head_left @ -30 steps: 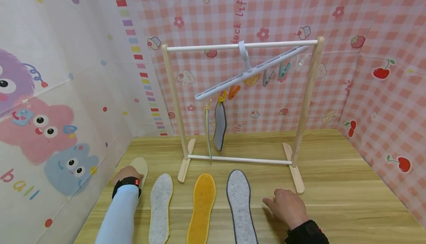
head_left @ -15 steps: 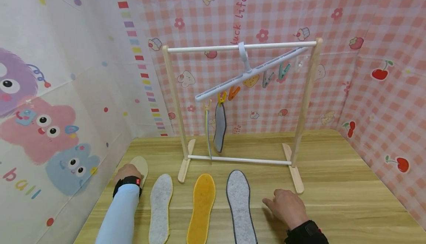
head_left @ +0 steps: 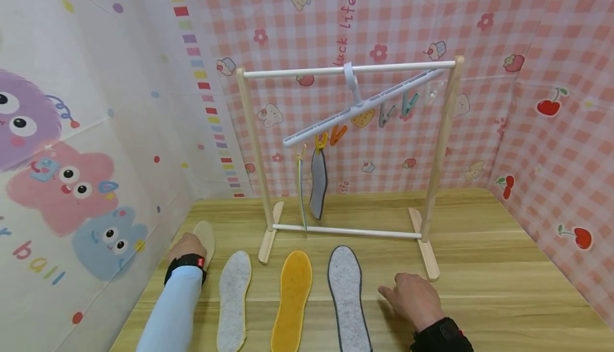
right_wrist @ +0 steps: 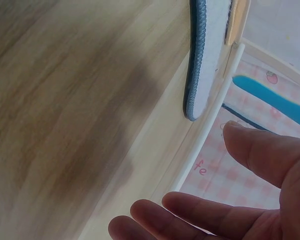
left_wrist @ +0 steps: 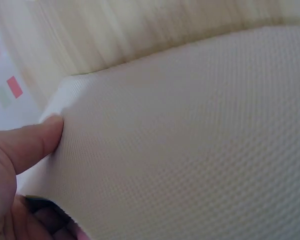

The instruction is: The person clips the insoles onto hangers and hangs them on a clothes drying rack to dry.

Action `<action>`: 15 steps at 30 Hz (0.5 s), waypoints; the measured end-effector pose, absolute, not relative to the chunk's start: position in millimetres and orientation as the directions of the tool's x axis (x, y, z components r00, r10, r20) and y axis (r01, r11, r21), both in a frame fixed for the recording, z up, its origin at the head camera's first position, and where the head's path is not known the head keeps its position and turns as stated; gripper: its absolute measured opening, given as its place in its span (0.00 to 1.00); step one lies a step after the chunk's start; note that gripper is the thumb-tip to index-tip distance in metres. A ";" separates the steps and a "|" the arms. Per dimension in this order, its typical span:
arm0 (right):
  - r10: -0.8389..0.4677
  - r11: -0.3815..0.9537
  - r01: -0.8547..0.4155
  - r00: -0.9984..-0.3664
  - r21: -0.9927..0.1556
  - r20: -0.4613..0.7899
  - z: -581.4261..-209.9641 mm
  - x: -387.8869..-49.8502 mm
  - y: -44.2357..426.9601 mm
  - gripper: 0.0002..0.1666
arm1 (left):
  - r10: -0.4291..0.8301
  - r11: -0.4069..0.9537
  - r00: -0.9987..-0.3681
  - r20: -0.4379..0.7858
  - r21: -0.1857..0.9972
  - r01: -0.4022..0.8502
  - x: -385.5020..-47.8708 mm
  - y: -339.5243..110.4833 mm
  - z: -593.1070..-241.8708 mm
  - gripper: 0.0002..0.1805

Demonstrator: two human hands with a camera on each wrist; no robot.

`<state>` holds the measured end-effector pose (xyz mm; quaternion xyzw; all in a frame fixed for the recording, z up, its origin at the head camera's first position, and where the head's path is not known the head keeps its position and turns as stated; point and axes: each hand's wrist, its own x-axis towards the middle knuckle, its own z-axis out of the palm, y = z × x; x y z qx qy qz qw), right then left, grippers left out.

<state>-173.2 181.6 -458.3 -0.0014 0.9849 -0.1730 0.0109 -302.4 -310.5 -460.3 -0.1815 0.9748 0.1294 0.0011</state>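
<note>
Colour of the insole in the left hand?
Held insole: cream to off-white visible face, finely textured; best in the left wrist view.

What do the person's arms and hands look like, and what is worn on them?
A light blue sleeve covers the left forearm, meeting a black strap with a small red mark. The left hand and right hand wear no gloves. A black band, red-flecked at one edge, circles the right wrist; any right sleeve is out of view.

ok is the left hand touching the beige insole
Touching: the left wrist view shows the left hand pinching the beige insole, thumb on its textured face.
</note>
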 end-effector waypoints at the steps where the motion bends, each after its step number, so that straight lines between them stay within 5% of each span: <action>1: -0.008 0.940 0.001 -1.000 -0.341 -0.023 -458.1 -173.6 181.5 0.24 | -0.351 0.901 -0.935 -0.051 0.251 -0.353 -302.5 -310.8 -459.9 0.15; 15: -0.019 0.932 -0.005 -0.999 -0.363 -0.037 -453.8 -174.8 178.4 0.24 | -0.353 0.892 -0.936 0.016 0.310 -0.331 -292.3 -303.3 -438.8 0.16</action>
